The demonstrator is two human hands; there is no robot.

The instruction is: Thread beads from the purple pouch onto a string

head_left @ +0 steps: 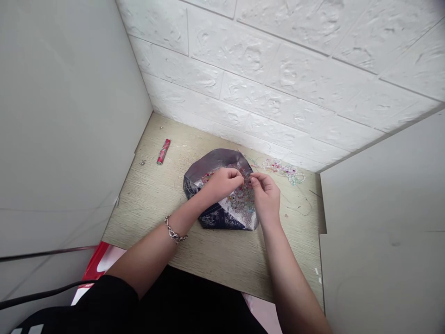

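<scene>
Two hands at work over one pouch, centre of the desk.

1. Desk (222, 260): pale wood-grain top, set in a narrow booth.
2. Back wall (278, 83): white embossed brick panelling.
3. Side panels: plain white board to the left (62, 130) and to the right (382, 222).
4. Pouch (212, 162): dark patterned cloth with a silver lining, lying open mid-desk, with small coloured beads (243, 199) inside.
5. Left hand (224, 181): fingers curled and pinched together above the pouch mouth; chain bracelet (174, 230) on the wrist.
6. Right hand (266, 192): fingertips pinched, meeting the left. What they grip is too small to tell.
7. Red tube (163, 151): far left of the desk, with a small metal piece (143, 162) just beside it.
8. Bead strand (283, 168): heaped near the back wall, right of the pouch.
9. Thin thread (306, 206): loose on the desk, right side.
</scene>
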